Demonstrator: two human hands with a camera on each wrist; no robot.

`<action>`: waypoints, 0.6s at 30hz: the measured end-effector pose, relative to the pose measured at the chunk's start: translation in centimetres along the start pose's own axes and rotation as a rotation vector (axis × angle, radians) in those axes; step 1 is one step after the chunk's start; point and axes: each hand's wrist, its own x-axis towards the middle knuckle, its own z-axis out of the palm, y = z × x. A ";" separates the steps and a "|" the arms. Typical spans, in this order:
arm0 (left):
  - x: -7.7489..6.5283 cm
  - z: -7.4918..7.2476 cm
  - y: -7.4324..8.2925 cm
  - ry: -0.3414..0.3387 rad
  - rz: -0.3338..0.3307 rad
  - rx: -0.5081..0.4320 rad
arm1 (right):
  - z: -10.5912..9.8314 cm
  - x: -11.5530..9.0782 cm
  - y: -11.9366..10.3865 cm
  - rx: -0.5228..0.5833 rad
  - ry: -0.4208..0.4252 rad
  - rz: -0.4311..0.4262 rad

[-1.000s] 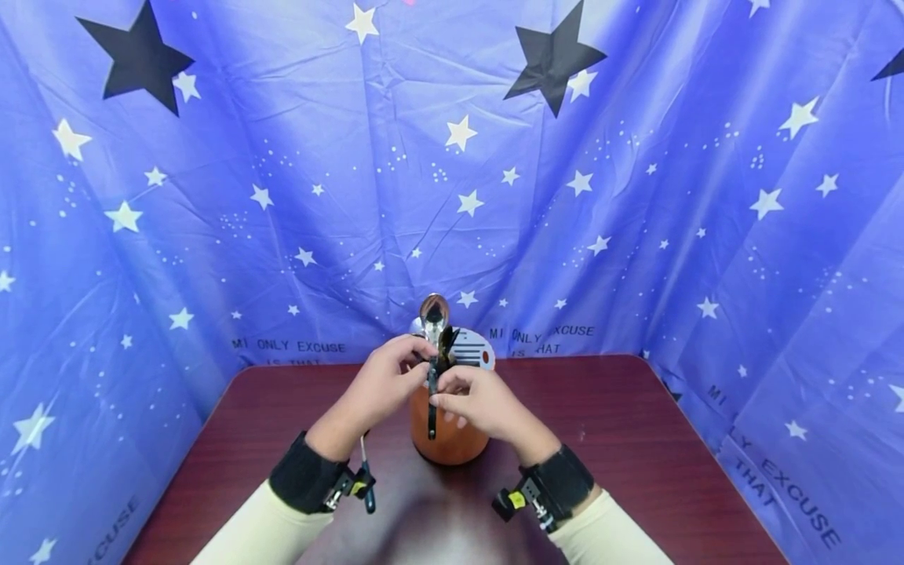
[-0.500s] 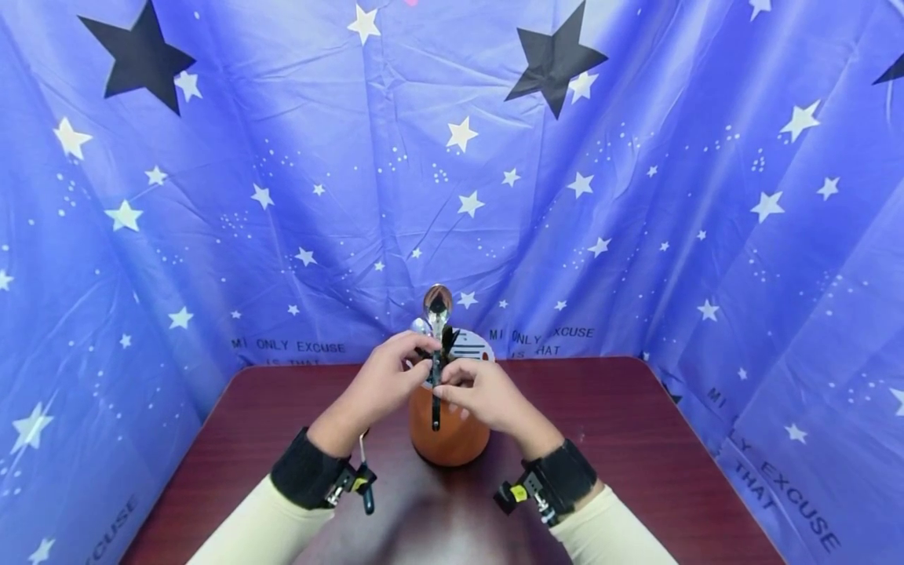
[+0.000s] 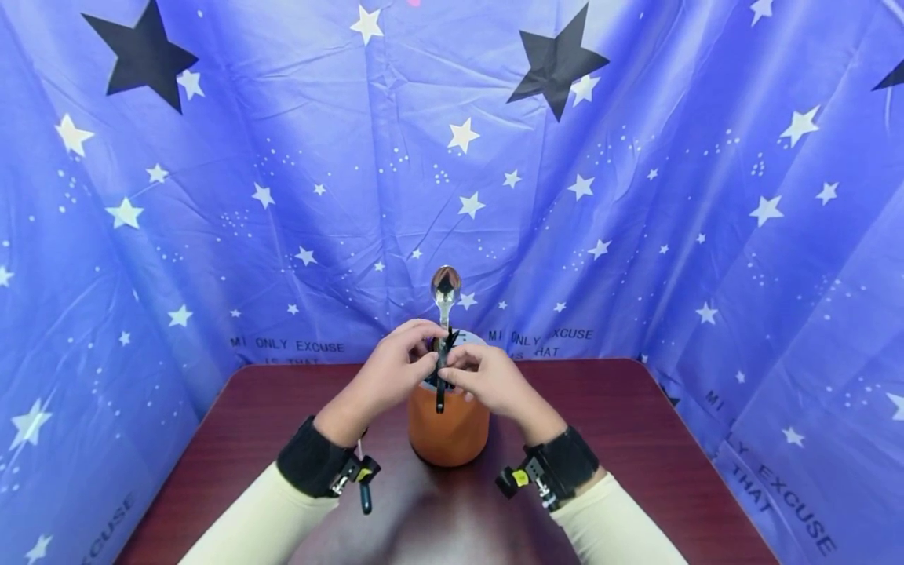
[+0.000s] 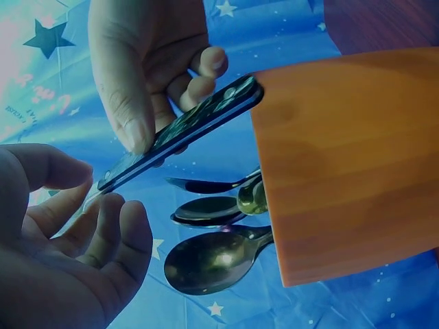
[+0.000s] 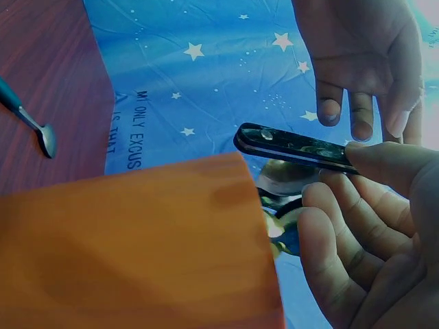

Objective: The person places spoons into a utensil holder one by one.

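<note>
Both hands hold a spoon [image 3: 446,284] upright, its shiny bowl at the top and its dark handle [image 4: 188,127] pointing down at the rim of an orange container [image 3: 449,431]. My left hand [image 3: 402,362] pinches it near the neck, where handle meets metal. Lower down, my right hand [image 3: 490,380] grips the handle between thumb and fingers, the thumb [image 5: 384,163] lying flat along it. Several other spoons stand bowl-up in the container, one large bowl [image 4: 209,262] among them. In the head view the hands hide most of these.
Another spoon with a dark teal handle [image 3: 365,496] lies on the dark red table [image 3: 586,439], partly behind the left wrist strap [image 3: 314,459]. A whitish round piece with dark marks [image 3: 468,338] shows behind the container's rim. Blue star-printed cloth [image 3: 353,196] surrounds the table.
The spoon has risen and shifted slightly right, its handle end now nearer the container's rim. Both hands have moved up with it, keeping their hold. The container stays in place.
</note>
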 end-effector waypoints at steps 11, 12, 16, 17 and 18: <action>0.8 0.1 0.3 -0.017 0.028 -0.028 | -0.9 1.1 -0.4 -0.065 0.079 0.009; 0.9 0.1 0.4 -0.014 0.031 -0.032 | -1.0 1.1 -0.5 -0.072 0.087 0.009; 1.2 0.1 0.7 -0.009 0.028 -0.042 | -1.2 1.5 -0.7 -0.092 0.111 0.017; 1.2 0.1 0.8 -0.008 0.025 -0.044 | -1.2 1.5 -0.7 -0.097 0.114 0.022; 1.2 0.1 0.8 -0.008 0.022 -0.043 | -1.2 1.6 -0.7 -0.100 0.116 0.025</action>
